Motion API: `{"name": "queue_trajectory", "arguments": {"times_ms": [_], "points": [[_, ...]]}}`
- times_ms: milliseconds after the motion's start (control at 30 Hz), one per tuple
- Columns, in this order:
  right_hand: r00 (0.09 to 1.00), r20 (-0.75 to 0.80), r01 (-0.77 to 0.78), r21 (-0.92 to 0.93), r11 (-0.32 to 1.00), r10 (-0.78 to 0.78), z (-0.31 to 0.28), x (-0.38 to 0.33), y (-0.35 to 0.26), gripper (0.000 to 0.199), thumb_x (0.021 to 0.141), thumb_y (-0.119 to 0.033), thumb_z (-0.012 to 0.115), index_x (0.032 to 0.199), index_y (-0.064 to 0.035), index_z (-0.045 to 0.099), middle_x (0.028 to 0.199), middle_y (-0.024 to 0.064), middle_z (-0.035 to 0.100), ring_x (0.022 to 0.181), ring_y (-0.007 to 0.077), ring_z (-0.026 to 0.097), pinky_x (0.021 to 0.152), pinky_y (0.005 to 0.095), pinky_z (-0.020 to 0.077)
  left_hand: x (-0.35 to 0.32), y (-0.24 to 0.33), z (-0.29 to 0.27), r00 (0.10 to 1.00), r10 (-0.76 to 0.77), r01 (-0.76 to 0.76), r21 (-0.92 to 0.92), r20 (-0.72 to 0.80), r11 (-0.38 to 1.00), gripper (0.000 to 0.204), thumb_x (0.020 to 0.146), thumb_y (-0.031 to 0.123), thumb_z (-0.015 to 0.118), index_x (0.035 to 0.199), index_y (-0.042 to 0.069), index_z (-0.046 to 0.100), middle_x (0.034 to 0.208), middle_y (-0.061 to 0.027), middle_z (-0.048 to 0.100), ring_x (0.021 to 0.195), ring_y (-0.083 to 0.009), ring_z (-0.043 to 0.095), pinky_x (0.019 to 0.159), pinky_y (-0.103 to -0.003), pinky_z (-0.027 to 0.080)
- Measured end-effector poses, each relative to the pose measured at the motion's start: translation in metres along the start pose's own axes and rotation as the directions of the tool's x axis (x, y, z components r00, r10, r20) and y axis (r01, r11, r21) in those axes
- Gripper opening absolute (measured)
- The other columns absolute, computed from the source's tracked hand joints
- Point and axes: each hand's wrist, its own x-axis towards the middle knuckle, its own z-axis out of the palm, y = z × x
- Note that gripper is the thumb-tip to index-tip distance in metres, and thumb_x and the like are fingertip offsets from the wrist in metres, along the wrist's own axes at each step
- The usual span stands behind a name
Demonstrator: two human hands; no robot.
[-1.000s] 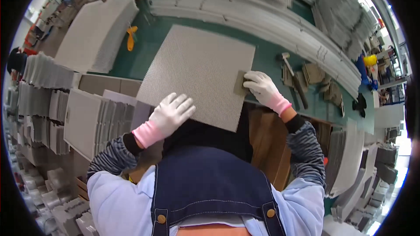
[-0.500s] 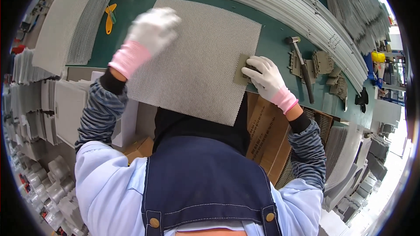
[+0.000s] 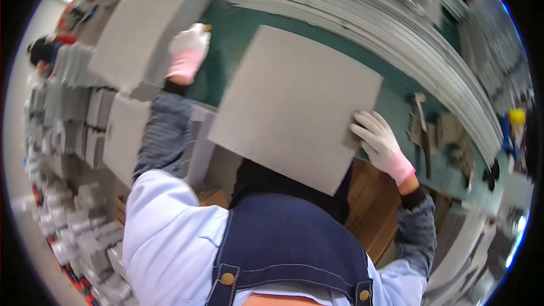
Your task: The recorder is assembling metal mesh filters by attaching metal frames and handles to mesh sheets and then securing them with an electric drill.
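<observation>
A square grey mesh sheet (image 3: 294, 102) lies on the green table, its near corner jutting past the table edge over my lap. My left hand (image 3: 190, 45), in a white glove with a pink cuff, is left of the sheet. Its fingers are closed round a yellow tool (image 3: 208, 27); only a yellow end shows, the rest covered by the blurred glove. At the sheet's right edge, my gloved right hand (image 3: 376, 137) has its fingers bent over a small grey-tan plate (image 3: 353, 137), mostly hidden beneath them.
Right of the sheet lie a hammer (image 3: 423, 133) and several tan plates (image 3: 449, 129). Long pale metal profiles (image 3: 362, 22) run across the back. A tall stack of mesh sheets (image 3: 150, 28) stands at far left. A cardboard box (image 3: 371, 198) sits below the table edge.
My left hand has moved left off the mesh sheet to the yellow tool. My right hand stays at the sheet's right edge. The whole view has shifted, moving the scene right and down.
</observation>
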Motion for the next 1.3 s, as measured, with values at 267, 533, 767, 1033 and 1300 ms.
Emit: {"name": "queue_trajectory", "arguments": {"times_ms": [267, 533, 767, 1033, 1300], "points": [[0.998, -0.043, 0.044, 0.046, 0.998, -0.042, 0.015, 0.006, 0.028, 0.051, 0.073, -0.003, 0.068, 0.122, -0.0102, 0.06, 0.134, 0.0145, 0.052, 0.128, 0.0359, 0.046, 0.11, 0.0507, 0.0353, -0.132, 0.175, -0.067, 0.856, 0.516, -0.397, -0.672, -0.026, 0.626, 0.041, 0.086, 0.0, 0.06, 0.126, 0.003, 0.055, 0.094, -0.0184, 0.064, 0.082, -0.0302, 0.067, 0.067, -0.038, 0.056], [0.998, -0.065, 0.022, 0.082, 0.996, -0.016, 0.017, 0.003, 0.032, 0.055, 0.072, -0.005, 0.07, 0.126, -0.013, 0.059, 0.138, 0.0131, 0.051, 0.131, 0.034, 0.045, 0.111, 0.0517, 0.0333, -0.15, 0.227, -0.027, 0.815, 0.578, -0.504, -0.442, 0.043, 0.742, 0.04, 0.088, 0.018, 0.061, 0.127, 0.007, 0.058, 0.074, -0.0072, 0.062, 0.053, -0.023, 0.063, 0.048, -0.034, 0.053], [0.997, -0.078, 0.02, 0.083, 0.996, -0.014, 0.019, 0.002, 0.034, 0.056, 0.071, -0.006, 0.071, 0.125, -0.0126, 0.06, 0.138, 0.0125, 0.051, 0.132, 0.033, 0.045, 0.112, 0.0508, 0.0333, -0.155, 0.228, -0.023, 0.794, 0.607, -0.568, -0.403, -0.036, 0.718, 0.04, 0.087, 0.018, 0.063, 0.126, 0.008, 0.061, 0.069, -0.0049, 0.061, 0.048, -0.0191, 0.06, 0.044, -0.031, 0.05], [0.994, -0.104, 0.033, 0.079, 0.996, -0.025, 0.018, 0.005, 0.03, 0.056, 0.069, -0.004, 0.072, 0.122, -0.0125, 0.06, 0.135, 0.0113, 0.053, 0.129, 0.0324, 0.047, 0.11, 0.0506, 0.0356, -0.154, 0.226, -0.02, 0.774, 0.624, -0.613, -0.381, -0.111, 0.692, 0.041, 0.084, 0.016, 0.065, 0.123, 0.006, 0.062, 0.063, -0.0022, 0.057, 0.046, -0.0146, 0.058, 0.041, -0.029, 0.047], [0.993, -0.115, 0.037, 0.072, 0.997, -0.029, 0.018, 0.006, 0.03, 0.054, 0.068, -0.006, 0.074, 0.12, -0.0127, 0.062, 0.133, 0.0101, 0.054, 0.126, 0.0316, 0.049, 0.108, 0.0501, 0.038, -0.154, 0.228, -0.019, 0.743, 0.656, -0.657, -0.324, -0.129, 0.681, 0.04, 0.082, 0.016, 0.066, 0.12, 0.006, 0.064, 0.061, -0.0001, 0.056, 0.044, -0.0125, 0.056, 0.039, -0.028, 0.044]]}}
